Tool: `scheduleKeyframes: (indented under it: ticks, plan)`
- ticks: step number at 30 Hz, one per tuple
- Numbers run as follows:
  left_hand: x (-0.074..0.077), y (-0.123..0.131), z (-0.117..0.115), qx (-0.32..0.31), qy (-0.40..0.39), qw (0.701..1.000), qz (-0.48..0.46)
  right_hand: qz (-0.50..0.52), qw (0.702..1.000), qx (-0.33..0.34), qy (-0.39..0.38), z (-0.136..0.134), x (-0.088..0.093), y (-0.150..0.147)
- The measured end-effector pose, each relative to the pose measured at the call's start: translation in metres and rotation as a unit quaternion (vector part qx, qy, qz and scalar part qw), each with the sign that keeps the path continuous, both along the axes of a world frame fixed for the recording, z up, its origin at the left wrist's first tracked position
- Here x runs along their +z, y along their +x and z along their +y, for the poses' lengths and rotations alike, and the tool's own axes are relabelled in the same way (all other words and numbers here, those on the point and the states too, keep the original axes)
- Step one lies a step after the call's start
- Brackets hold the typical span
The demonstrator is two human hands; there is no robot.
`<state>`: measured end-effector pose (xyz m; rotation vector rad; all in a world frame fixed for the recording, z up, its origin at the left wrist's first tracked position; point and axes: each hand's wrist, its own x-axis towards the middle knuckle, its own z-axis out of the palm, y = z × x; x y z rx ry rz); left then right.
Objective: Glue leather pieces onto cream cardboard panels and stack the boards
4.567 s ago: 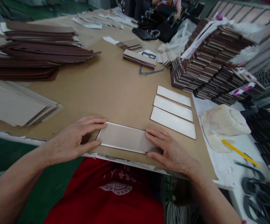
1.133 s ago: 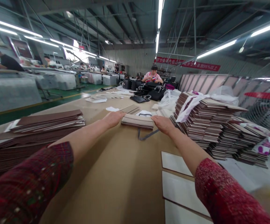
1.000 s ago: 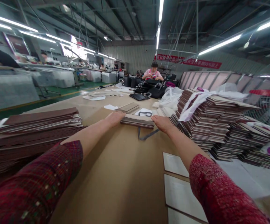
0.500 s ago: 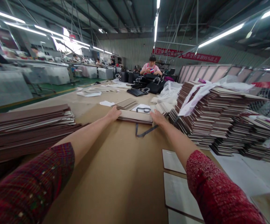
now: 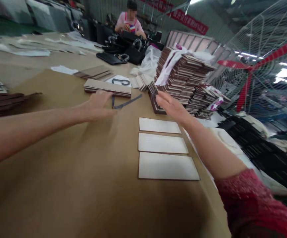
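Note:
My left hand (image 5: 99,106) is over the brown table covering, thumb and fingers apart and nothing in it. Just beyond its fingertips lies a small stack of pale, brown-edged strips (image 5: 107,87). A dark grey ribbon (image 5: 127,103) lies bent in front of that stack. My right hand (image 5: 170,105) reaches to the near side of the tall pile of brown-and-cream panels (image 5: 183,74), fingers stretched out. Whether its fingertips touch the low front stack (image 5: 155,101) I cannot tell. Several flat whitish panels, among them the nearest panel (image 5: 168,166), lie in a column below my right hand.
At the left edge is another pile of brown pieces (image 5: 1,102). Black handbags (image 5: 113,59) and clear plastic wrap (image 5: 150,60) are farther back, with a person (image 5: 130,21) behind them. A large fan with red blades (image 5: 250,68) stands at the right.
Both hands have let go of the stack of strips, which stays on the table. My right hand has moved to the panel pile, my left hand back toward me. The view has turned right and down.

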<state>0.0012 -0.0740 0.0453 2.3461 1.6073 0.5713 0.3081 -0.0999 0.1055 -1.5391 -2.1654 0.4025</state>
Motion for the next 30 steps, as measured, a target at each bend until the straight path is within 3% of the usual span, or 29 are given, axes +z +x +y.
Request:
scheduleKeyframes:
  ticks: [3,6,8,10,14,18,22,26,30]
  plan:
    - [-0.015,0.035,-0.086,-0.125,-0.056,0.990,0.027,0.024,0.999,-0.046,-0.015,-0.108,0.000,0.044]
    - [-0.036,0.056,-0.165,-0.188,-0.082,0.979,0.006,0.001,0.993,-0.115,-0.012,-0.195,-0.020,0.081]
    - [-0.047,0.065,-0.199,-0.191,-0.086,0.978,0.012,-0.029,0.988,-0.151,0.002,-0.235,-0.039,0.097]
    - [-0.051,0.072,-0.216,-0.182,-0.091,0.978,0.035,-0.061,0.983,-0.173,-0.001,-0.260,-0.058,0.106]
    - [-0.047,0.090,-0.227,-0.149,-0.085,0.982,0.075,-0.114,0.977,-0.180,-0.019,-0.278,-0.084,0.108]
    - [-0.039,0.090,-0.244,-0.127,-0.078,0.985,0.084,-0.149,0.979,-0.142,0.011,-0.287,-0.091,0.099]
    - [-0.037,0.049,-0.283,-0.122,-0.083,0.986,0.083,-0.169,0.980,-0.096,0.040,-0.307,-0.092,0.078]
    - [-0.034,-0.003,-0.326,-0.073,-0.115,0.987,0.088,-0.179,0.976,0.002,0.127,-0.320,-0.098,0.037]
    - [-0.013,-0.037,-0.347,-0.048,-0.156,0.983,0.086,-0.196,0.952,0.094,0.214,-0.311,-0.107,0.002]
